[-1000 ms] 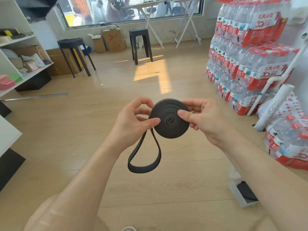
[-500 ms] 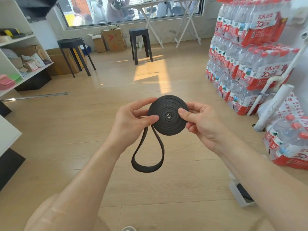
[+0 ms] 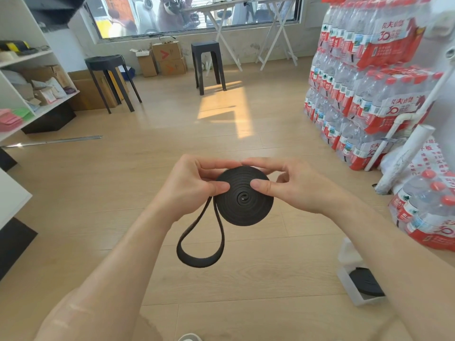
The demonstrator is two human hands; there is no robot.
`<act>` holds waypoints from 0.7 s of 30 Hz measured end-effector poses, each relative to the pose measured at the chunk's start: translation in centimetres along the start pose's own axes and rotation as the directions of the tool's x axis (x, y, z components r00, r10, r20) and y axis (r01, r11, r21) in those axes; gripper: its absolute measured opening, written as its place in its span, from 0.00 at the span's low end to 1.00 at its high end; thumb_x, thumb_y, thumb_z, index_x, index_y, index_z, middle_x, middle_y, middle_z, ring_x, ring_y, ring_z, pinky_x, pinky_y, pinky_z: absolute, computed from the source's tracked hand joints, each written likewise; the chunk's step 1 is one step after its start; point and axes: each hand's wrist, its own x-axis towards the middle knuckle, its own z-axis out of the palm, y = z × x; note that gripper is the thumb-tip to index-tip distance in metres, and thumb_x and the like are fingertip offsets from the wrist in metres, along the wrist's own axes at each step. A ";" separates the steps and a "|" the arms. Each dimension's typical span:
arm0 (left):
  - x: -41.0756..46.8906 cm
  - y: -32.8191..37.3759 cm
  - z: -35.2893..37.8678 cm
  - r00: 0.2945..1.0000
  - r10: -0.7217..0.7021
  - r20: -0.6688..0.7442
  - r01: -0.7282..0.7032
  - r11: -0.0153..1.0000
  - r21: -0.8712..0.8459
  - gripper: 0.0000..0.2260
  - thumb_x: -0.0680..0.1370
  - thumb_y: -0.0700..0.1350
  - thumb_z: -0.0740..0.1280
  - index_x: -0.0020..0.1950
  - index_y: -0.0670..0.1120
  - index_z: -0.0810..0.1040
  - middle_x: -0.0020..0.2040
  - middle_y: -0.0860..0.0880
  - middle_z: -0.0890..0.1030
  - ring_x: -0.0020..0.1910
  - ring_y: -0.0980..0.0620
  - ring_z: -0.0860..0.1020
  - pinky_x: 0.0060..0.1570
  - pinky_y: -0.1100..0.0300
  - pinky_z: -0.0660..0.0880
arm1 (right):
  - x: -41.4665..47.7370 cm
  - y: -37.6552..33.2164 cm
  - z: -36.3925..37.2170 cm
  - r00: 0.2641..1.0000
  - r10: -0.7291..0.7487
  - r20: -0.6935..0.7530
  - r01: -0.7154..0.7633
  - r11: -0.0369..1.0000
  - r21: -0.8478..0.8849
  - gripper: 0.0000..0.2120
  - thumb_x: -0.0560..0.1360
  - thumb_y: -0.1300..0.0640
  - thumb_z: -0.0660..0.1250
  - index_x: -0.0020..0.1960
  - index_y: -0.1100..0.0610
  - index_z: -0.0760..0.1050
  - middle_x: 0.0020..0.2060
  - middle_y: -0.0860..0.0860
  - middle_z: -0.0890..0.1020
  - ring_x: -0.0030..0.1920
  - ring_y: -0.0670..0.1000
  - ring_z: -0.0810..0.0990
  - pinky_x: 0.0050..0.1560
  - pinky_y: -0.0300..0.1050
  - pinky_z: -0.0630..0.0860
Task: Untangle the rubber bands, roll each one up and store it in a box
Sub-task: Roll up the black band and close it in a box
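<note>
Mostly coiled black rubber band (image 3: pixel 246 210)

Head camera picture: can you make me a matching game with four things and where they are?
Things:
1. rolled band
2. clear box
3. water bottles
4. round stool

Places:
A. stacked on the right
B. far left, in front of cardboard boxes
C. pinched between left hand and right hand
D. on the floor, lower right

Pairs: 1-C, 2-D, 3-A, 4-B
</note>
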 end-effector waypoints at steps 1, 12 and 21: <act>0.0 0.0 0.1 1.000 -0.008 0.015 0.008 1.000 0.004 0.20 0.72 0.27 0.68 0.50 0.52 0.83 0.44 0.49 0.86 0.44 0.51 0.84 0.46 0.60 0.80 | 0.0 0.0 0.0 1.000 0.003 0.003 -0.003 1.000 0.026 0.19 0.76 0.55 0.69 0.64 0.40 0.73 0.44 0.38 0.79 0.32 0.29 0.75 0.40 0.30 0.66; 0.5 -0.3 0.1 0.994 -0.003 -0.110 -0.002 0.999 -0.050 0.08 0.70 0.34 0.74 0.44 0.42 0.77 0.40 0.41 0.85 0.41 0.42 0.84 0.46 0.50 0.80 | -0.4 -0.4 0.5 0.994 0.091 -0.067 -0.055 0.907 0.417 0.19 0.75 0.68 0.69 0.63 0.53 0.77 0.32 0.45 0.82 0.22 0.38 0.74 0.24 0.26 0.67; 0.7 -0.8 -0.2 0.997 -0.052 -0.052 0.052 0.999 -0.005 0.06 0.75 0.39 0.70 0.47 0.46 0.74 0.43 0.43 0.85 0.40 0.49 0.81 0.47 0.50 0.79 | 0.3 0.6 0.6 0.974 0.136 -0.181 -0.027 0.862 0.506 0.18 0.74 0.67 0.69 0.58 0.48 0.79 0.31 0.46 0.80 0.20 0.42 0.65 0.22 0.32 0.63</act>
